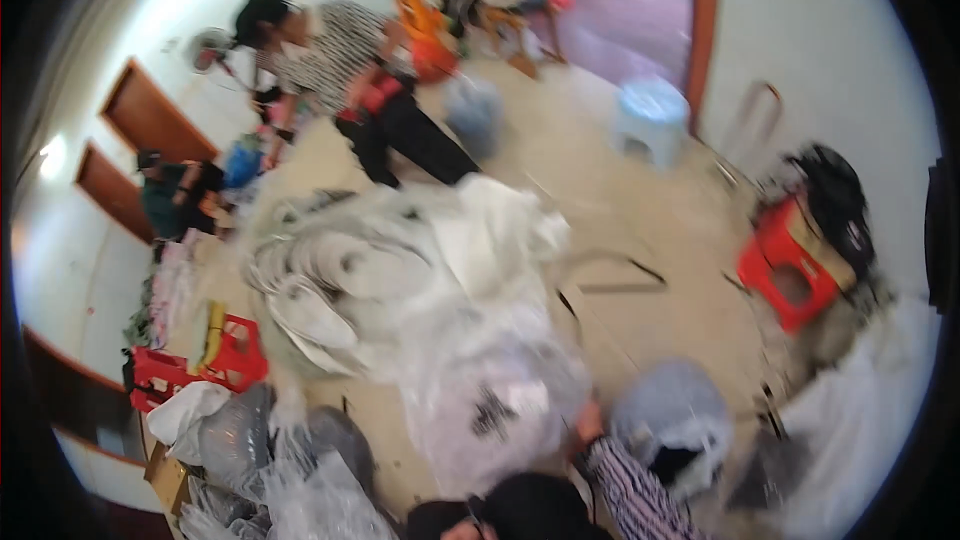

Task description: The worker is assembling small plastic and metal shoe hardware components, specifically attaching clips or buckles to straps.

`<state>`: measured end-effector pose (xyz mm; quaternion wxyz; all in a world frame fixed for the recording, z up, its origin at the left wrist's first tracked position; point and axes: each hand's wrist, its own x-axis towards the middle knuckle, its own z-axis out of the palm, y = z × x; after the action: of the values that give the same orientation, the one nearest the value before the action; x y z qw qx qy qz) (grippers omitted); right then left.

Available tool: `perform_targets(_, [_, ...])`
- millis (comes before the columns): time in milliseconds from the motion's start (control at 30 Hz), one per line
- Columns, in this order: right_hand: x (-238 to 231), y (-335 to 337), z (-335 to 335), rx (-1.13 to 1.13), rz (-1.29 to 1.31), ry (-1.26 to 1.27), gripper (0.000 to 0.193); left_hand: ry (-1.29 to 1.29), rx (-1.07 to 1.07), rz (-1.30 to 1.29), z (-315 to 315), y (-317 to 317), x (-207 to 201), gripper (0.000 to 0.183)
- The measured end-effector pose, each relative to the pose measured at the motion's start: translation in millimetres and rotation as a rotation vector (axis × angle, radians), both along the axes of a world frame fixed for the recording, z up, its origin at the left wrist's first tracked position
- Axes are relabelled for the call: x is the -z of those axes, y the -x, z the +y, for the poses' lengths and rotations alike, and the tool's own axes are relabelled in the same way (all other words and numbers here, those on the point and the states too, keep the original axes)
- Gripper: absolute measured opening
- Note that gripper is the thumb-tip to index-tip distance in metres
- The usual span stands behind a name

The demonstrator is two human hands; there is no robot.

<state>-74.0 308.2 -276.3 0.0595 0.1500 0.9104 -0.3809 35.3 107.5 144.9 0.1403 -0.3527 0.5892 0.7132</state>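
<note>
A clear plastic bag (440,420) with something pale pink in it lies on the floor right in front of my knees. On top of it rests a cluster of small dark pieces (490,412), too blurred to name, beside a white label-like patch (532,398). My right hand (589,426), below a striped sleeve, is at the bag's right edge; its fingers are smeared, and I cannot make out a grip. Only a bit of my left hand (462,531) shows at the lower edge, by my black trousers, with its fingers mostly hidden.
Beyond the bag lie pale coiled strips (335,265) in clear plastic. A grey stuffed bag (672,402) sits right of me, more bags (235,432) left. Red stools (790,265) stand at both sides, a blue stool (650,115) farther off. A person (340,55) bends over ahead; others sit beyond.
</note>
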Motion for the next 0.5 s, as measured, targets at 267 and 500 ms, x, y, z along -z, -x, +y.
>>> perform_targets(267, [98.4,6.1,-12.9,0.343,0.111,0.581,0.042,-0.082,0.174,0.114,-18.9,-4.0,14.4,0.04])
perform_targets(500, [27.0,29.5,4.6,0.182,0.458,-0.261,0.021,-0.204,0.252,0.15,-3.6,15.6,-1.2,0.026])
